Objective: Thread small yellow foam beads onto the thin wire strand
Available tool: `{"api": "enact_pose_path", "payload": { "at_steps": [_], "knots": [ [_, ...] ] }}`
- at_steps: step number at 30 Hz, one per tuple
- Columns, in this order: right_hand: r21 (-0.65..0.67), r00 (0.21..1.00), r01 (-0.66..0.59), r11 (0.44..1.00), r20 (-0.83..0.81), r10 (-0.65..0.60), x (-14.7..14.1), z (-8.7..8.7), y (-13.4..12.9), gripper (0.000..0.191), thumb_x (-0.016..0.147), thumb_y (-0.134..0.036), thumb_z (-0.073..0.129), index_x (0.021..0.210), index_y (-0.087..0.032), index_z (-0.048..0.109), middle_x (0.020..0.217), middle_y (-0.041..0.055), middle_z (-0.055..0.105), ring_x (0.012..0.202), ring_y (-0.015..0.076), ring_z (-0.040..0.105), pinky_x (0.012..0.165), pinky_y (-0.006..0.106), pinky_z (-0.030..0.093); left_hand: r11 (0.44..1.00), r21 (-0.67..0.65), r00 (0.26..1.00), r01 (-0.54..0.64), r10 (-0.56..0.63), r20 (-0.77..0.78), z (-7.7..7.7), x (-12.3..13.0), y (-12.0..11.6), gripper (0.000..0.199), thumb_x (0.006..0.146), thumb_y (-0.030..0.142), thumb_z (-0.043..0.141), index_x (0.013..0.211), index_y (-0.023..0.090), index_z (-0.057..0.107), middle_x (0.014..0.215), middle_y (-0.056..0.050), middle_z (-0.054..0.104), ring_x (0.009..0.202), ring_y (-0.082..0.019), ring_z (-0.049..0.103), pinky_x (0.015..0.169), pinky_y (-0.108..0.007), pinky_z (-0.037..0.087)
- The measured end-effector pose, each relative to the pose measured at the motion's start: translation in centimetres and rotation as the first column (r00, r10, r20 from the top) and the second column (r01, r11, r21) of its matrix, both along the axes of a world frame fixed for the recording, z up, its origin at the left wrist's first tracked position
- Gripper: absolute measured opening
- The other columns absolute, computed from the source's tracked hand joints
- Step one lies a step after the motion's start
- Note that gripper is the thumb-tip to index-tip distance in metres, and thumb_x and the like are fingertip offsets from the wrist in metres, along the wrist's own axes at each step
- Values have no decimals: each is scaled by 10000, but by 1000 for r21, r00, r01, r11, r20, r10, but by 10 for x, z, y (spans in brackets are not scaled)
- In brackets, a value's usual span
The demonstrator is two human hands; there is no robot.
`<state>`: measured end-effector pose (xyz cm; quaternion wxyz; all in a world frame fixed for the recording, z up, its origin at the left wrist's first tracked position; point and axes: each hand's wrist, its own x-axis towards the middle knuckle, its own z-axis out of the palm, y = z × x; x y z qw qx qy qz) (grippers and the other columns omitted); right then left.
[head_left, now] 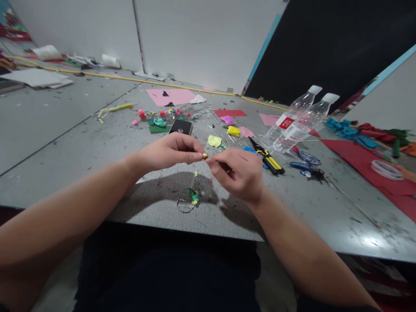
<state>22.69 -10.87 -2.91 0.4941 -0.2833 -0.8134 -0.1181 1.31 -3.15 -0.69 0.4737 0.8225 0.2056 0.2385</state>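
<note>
My left hand (pixel 177 151) pinches a tiny yellow piece of clay (pixel 204 155) between thumb and fingertip, held above the grey table. Close beside it, my right hand (pixel 235 171) has its thumb and forefinger pressed together; whatever lies between them is too small to make out. Under the hands, a wire ring (pixel 186 202) with green and yellow clay (pixel 194 196) on it rests on the table, and a small yellow bit (pixel 196 173) is just above it. Beyond my fingers lies a flattened pale yellow lump of clay (pixel 214 141).
Black-and-yellow pliers (pixel 271 162) lie to the right, before two clear plastic bottles (pixel 292 121). Farther back are a black box (pixel 181 127), thin wires with coloured clay (pixel 169 113) and pink paper (pixel 169 97). Red sheets (pixel 367 167) cover the right side.
</note>
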Motion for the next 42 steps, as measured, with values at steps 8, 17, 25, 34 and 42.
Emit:
{"api": "enact_pose_path", "payload": {
  "at_steps": [8,17,25,34,42],
  "knots": [
    [-21,999,44,999,-11,-44,1,0,3,244,991,-228,604,748,-209,612,588,-34,539,542,103,457,536,270,369,872,479,885,103,140,-445,-16,1,22,172,883,239,627,815,154,761,789,-56,691,739,-156,594,706,-281,419],
    [-51,999,44,998,-12,-44,0,-2,5,244,980,-215,605,737,-205,605,594,-33,539,552,102,449,545,271,375,862,505,792,37,283,-541,-23,2,31,280,925,258,562,951,162,824,876,-92,777,788,-179,636,740,-285,421],
    [-94,998,61,994,-4,-62,1,-2,4,261,987,-232,582,727,-216,601,591,-25,546,548,109,456,544,285,369,888,459,758,-29,319,-569,-16,-14,41,194,764,209,710,910,220,836,857,-52,776,714,-165,622,684,-269,399],
    [-83,999,40,996,-19,-42,2,-5,7,249,968,-195,613,719,-200,600,582,-33,524,548,101,460,547,271,374,865,498,788,-55,344,-511,-15,-7,33,157,786,200,661,848,191,805,872,-62,772,768,-174,629,713,-278,414],
    [-310,999,49,950,11,-48,4,-16,20,89,949,-235,644,1004,-192,700,787,15,684,660,139,581,609,286,458,960,225,924,-165,230,-306,-2,0,14,183,865,342,676,869,170,737,729,-5,642,634,-118,488,622,-272,359]
  ]
}}
